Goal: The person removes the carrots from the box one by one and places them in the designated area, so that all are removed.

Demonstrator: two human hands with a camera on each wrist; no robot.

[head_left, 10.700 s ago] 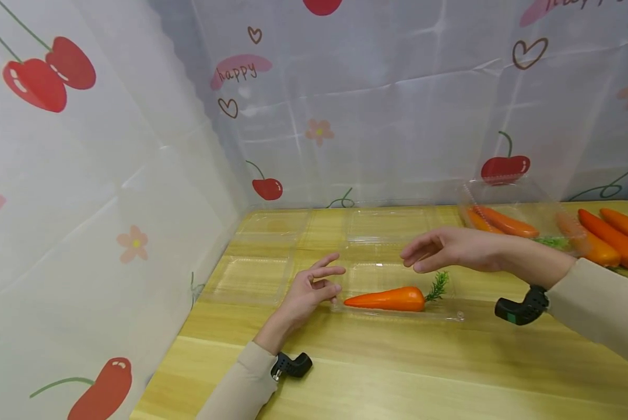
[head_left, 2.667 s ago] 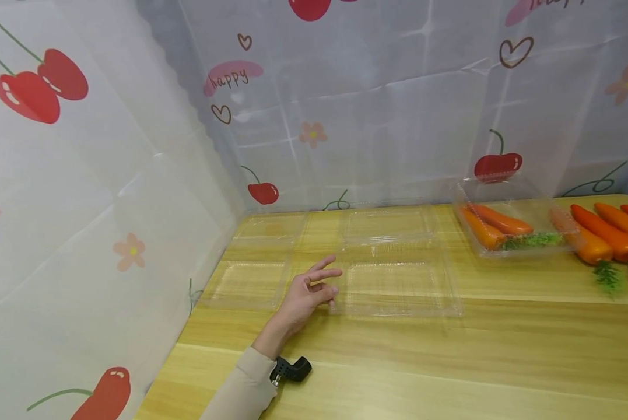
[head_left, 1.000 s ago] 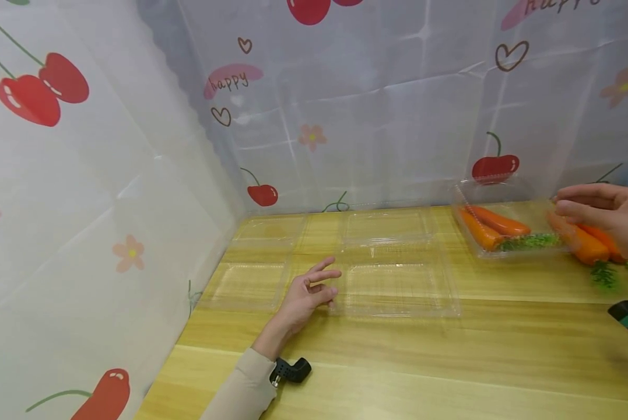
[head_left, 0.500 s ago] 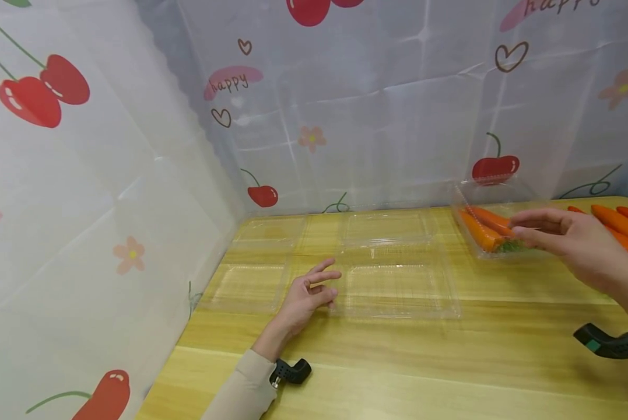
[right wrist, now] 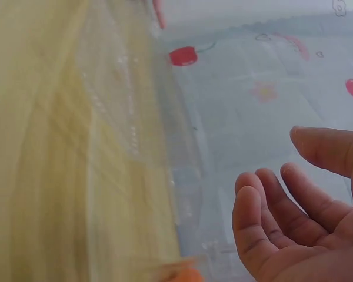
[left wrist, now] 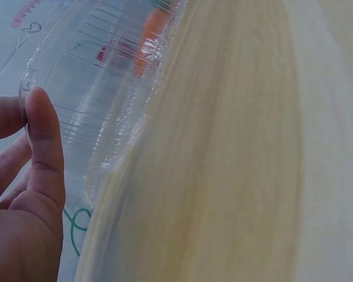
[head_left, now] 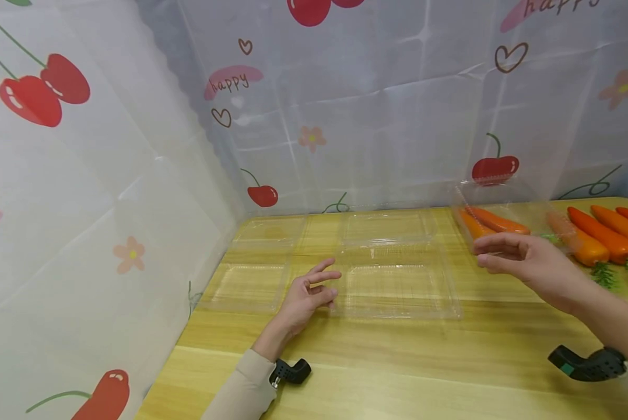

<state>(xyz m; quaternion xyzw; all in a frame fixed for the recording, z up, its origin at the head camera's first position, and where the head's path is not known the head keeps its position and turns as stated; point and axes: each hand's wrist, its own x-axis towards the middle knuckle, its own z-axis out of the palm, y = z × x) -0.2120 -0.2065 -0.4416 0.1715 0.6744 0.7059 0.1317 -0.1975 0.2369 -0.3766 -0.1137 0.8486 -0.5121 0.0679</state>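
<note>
Clamshell container (head_left: 397,303) lies opened out on the table (head_left: 424,373) around mid-scene, one half near, one far; we see wood grain through both. Left hand (head_left: 299,297): thumb and forefinger pinch the near half's edge towards its near-left corner; left wrist view agrees. Right hand (head_left: 547,271): fingers loosely bent, thumb apart, nothing held; it hovers on the near side of the carrot box (head_left: 529,204), far right. Loose carrots (head_left: 607,239) lie right of that box; what looks like a second opened container (head_left: 248,283) lies to the left of ours.

Risks, as we judge them: thin plastic could crease if the pinch tightens or pulls. Without that pinch, so light a tray could skid under a push. Should the right hand swing low, it could knock the carrot box. Transparent rims invite us to misjudge an edge.
</note>
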